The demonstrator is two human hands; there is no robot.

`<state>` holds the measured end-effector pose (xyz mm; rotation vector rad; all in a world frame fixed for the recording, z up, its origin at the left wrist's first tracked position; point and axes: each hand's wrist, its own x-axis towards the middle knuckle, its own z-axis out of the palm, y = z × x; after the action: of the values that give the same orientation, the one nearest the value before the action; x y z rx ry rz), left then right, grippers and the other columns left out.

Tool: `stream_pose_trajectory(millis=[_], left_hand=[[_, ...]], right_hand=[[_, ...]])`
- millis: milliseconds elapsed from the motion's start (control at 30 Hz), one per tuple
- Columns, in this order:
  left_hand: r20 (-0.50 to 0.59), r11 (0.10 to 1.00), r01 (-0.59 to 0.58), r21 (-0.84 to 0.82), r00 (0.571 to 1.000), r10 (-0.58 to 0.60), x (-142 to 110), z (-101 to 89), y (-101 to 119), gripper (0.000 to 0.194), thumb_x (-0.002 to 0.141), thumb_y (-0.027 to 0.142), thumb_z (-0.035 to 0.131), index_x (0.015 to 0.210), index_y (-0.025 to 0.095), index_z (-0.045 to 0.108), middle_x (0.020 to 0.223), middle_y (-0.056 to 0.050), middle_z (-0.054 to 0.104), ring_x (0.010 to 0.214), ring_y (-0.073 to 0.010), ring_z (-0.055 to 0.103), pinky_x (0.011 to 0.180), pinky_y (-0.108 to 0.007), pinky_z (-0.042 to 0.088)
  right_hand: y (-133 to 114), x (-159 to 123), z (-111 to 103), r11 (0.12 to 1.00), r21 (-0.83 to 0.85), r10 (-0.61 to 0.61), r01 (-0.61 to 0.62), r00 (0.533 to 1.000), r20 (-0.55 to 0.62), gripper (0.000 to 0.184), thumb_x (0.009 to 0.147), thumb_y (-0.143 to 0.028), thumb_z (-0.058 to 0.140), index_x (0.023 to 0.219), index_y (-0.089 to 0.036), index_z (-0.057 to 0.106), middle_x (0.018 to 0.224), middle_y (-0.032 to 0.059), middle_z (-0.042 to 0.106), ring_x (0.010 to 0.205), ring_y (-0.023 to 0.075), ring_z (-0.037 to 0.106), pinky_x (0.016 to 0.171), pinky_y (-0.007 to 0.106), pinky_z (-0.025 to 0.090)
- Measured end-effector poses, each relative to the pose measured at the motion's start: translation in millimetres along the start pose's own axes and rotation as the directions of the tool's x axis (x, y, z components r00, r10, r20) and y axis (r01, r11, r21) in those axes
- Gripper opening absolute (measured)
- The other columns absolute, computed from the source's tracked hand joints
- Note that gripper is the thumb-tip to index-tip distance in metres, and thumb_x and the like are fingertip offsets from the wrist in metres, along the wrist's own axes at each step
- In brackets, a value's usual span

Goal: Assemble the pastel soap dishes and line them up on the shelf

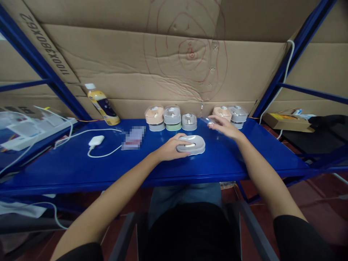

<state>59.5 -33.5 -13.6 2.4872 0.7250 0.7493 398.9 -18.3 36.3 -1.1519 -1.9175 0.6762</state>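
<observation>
Left hand (174, 148): the grey box (199, 145) is clasped between spread fingers.
Right hand (224, 127): a clear piece (207, 120) is seemingly pinched, though blurred.
Lidded boxes (172, 116): lined up beyond both hands.

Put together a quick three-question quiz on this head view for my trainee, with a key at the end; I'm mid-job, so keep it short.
1. Multiple choice: what colour is the oval box that the left hand touches?
a) green
b) grey
c) peach
2. True or false: in the back row, the green box has a grey box on top of it.
3. Fill the gap: the right hand holds a small ____ piece.

Key:
1. b
2. True
3. clear (see-through)
</observation>
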Motion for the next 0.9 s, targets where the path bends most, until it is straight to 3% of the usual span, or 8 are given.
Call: stream_pose_trajectory(millis=[67,167,300,433,533,700,800,900], left_hand=[[0.004,1.000,-0.003,0.008,1.000,0.003,0,0.3,3,0.043,0.096,0.053,0.076,0.131,0.029,0.083,0.156,-0.011,0.057,0.149,-0.0353,0.056,0.132,-0.054,0.042],[-0.056,0.999,0.034,0.022,0.998,-0.033,0,-2.6,3,0.044,0.101,0.056,0.068,0.128,0.025,0.084,0.158,-0.014,0.055,0.150,-0.0373,0.055,0.131,-0.056,0.042],[-0.176,0.994,0.097,0.040,0.980,-0.089,1,-16.5,-10,0.049,0.102,0.059,0.062,0.118,0.019,0.085,0.150,-0.017,0.061,0.141,-0.0381,0.062,0.127,-0.058,0.047],[-0.215,0.974,0.203,0.102,0.960,-0.178,1,-29.7,-27,0.050,0.098,0.062,0.062,0.110,0.018,0.083,0.135,-0.016,0.066,0.129,-0.0374,0.068,0.119,-0.062,0.052],[-0.191,0.973,0.197,0.120,0.966,-0.173,0,-29.2,-28,0.048,0.097,0.060,0.063,0.111,0.019,0.082,0.132,-0.015,0.066,0.128,-0.0370,0.068,0.119,-0.061,0.052],[-0.081,0.995,0.051,0.086,0.996,-0.044,-1,-13.4,-3,0.049,0.093,0.058,0.074,0.129,0.025,0.077,0.147,-0.013,0.061,0.141,-0.0353,0.063,0.126,-0.054,0.048],[-0.031,0.996,0.013,0.085,0.999,-0.011,-2,-4.0,10,0.063,0.088,0.055,0.081,0.142,0.025,0.068,0.150,-0.013,0.059,0.143,-0.0352,0.061,0.127,-0.053,0.047],[-0.001,0.996,0.055,0.071,0.998,-0.055,-1,2.5,14,0.084,0.083,0.054,0.088,0.154,0.024,0.056,0.154,-0.014,0.059,0.147,-0.0381,0.058,0.129,-0.055,0.045]], right_hand=[[5,1,-3,0.999,0.034,0.040,-0.036,0.994,-0.097,0.066,0.090,-0.072,0.074,0.137,-0.026,0.069,0.106,0.0081,0.079,0.100,0.0292,0.075,0.091,0.046,0.062],[7,3,2,0.999,0.005,0.047,-0.047,0.988,-0.145,0.065,0.090,-0.073,0.073,0.134,-0.025,0.069,0.105,0.0083,0.078,0.098,0.0293,0.074,0.089,0.045,0.061],[2,2,9,0.992,-0.116,0.044,-0.053,0.996,-0.078,0.069,0.090,-0.075,0.072,0.134,-0.023,0.069,0.105,0.0090,0.077,0.098,0.0307,0.073,0.088,0.045,0.060],[2,0,13,0.971,-0.227,0.075,-0.073,0.997,0.000,0.073,0.092,-0.076,0.069,0.138,-0.020,0.067,0.113,0.0111,0.079,0.103,0.0317,0.073,0.096,0.048,0.059],[5,1,14,0.970,-0.216,0.115,-0.109,0.993,0.016,0.071,0.095,-0.075,0.065,0.140,-0.020,0.066,0.115,0.0118,0.080,0.103,0.0320,0.074,0.095,0.050,0.061],[6,3,13,0.973,-0.189,0.128,-0.134,0.991,-0.043,0.072,0.096,-0.076,0.062,0.141,-0.020,0.067,0.112,0.0128,0.079,0.102,0.0338,0.075,0.091,0.051,0.064],[5,3,14,0.970,-0.208,0.119,-0.127,0.991,-0.055,0.073,0.096,-0.077,0.063,0.140,-0.020,0.068,0.113,0.0135,0.079,0.101,0.0343,0.076,0.092,0.052,0.064],[1,0,17,0.967,-0.247,0.054,-0.063,0.998,-0.043,0.075,0.093,-0.074,0.069,0.142,-0.018,0.068,0.121,0.0152,0.079,0.105,0.0341,0.075,0.098,0.053,0.062]])
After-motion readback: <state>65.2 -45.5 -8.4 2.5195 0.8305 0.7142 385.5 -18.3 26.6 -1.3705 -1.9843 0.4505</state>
